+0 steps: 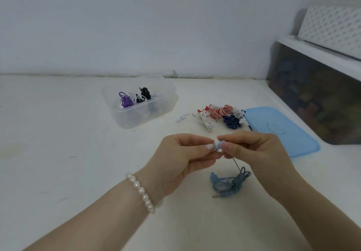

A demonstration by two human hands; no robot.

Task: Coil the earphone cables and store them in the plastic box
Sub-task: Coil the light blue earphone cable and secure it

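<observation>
Hands: while we hold both up over the table, the left hand and right hand meet fingertip to fingertip; each pinches the same small blue earbud; the other fingers curl loosely.

Cable: the blue cable leaves the earbud beneath the right thumb, runs down and slightly right as one taut strand, and ends in a loose tangle on the table just below the hands; a second bud lies at the tangle's left edge and the plug at its lower edge.

Key relation: the tangle lies below and toward us, nearer the right hand than the left; the free strand's long axis is close to vertical in the view, tilted right; we judge the right hand is better placed to draw cable while the left keeps the bud.

Box: the clear box stands open, well beyond the hands and to the left; purple and black coils already lie inside it, with some white cable too small to make out.

Waiting: the pile of red-and-white, white and dark blue earphones rests to the right of the box, touching the edge of the blue lid.

Stage: we judge coiling of the blue cable is only starting; the tangle is not yet wound.

Risk: the loops may knot if we pull hard.
</observation>
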